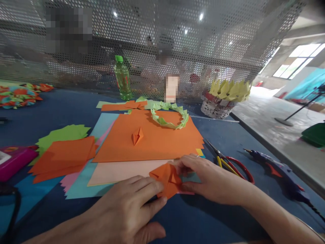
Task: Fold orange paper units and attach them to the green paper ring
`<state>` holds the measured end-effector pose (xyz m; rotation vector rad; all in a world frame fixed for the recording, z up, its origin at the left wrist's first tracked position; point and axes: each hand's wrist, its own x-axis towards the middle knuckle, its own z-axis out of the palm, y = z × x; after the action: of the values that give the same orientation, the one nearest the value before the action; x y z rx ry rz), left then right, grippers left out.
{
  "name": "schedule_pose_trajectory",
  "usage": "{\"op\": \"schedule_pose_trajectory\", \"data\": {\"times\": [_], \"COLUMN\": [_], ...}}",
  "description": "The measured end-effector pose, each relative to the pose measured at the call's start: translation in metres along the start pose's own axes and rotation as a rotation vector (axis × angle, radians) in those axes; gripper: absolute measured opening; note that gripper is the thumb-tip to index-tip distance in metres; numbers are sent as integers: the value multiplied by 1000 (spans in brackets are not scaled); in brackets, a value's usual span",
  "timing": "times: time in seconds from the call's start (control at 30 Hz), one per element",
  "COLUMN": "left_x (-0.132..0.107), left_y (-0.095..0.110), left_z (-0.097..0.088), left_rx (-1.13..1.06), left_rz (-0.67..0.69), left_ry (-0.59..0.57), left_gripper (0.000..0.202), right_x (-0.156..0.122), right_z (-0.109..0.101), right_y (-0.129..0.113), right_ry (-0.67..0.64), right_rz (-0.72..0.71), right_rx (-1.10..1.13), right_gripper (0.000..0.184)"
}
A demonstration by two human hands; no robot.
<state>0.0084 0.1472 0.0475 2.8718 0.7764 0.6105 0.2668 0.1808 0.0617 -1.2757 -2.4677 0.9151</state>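
Left hand (pixel 127 206) right up close, fingers laid on the left side of a folded orange paper piece (pixel 167 181), thumb spread wide of them. Right hand (pixel 200 174) opposite, holding the piece by its right edge between thumb and fingers. Held just in front of the big orange sheets (pixel 149 145), low over the worktop.

As for writing, can't read any. Reddish label patch on the green bottle (pixel 123 83) at the back, too blurry. White label (pixel 3 158) on the magenta box (pixel 21 162), half cut off at far left, same deal.

Plain dark blue worktop (pixel 73 108), with red-and-yellow-handled scissors (pixel 223 157) and a glue gun (pixel 281 173) to the right. Behind all that, a perforated metal screen (pixel 152 20) with lights showing. Off to the right, pale shiny floor (pixel 266 105), bright windows (pixel 296 62) and a turquoise panel (pixel 309 88).
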Motion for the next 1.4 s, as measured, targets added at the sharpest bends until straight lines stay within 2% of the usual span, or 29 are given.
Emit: {"op": "schedule_pose_trajectory", "data": {"times": [0.3, 0.47, 0.67, 0.83, 0.97, 1.1, 1.2, 1.4], "left_x": [-7, -5, -7, -8, -10, -13, -14, -12], "left_y": [-11, -13, -20, -18, -16, -14, -13, -11], "left_z": [11, 9, 11, 13, 16, 18, 18, 14], "left_rx": [-124, -176, -150, -138, -107, -77, -88, -95], "left_rz": [8, 2, -74, -80, -91, -110, -128, -127], "left_ry": [67, 78, 181, 177, 176, 158, 91, 27], "left_gripper": [29, 22, 33, 34, 32, 39, 42, 42], "right_x": [0, -2, -1, 0, -2, 2, 7, 11], "right_z": [-1, 2, 6, 6, 6, 5, 6, 10], "right_y": [1, -7, -11, -9, -9, -4, 2, 7], "right_ry": [4, 13, 22, 32, 44, 105, 180, 139], "right_rz": [-31, -24, -38, -53, -71, -74, -114, -274], "right_rx": [47, -26, -82, -99, -41, 90, 34, -35], "right_gripper": [23, 33, 30, 27, 31, 14, 27, 52]}}
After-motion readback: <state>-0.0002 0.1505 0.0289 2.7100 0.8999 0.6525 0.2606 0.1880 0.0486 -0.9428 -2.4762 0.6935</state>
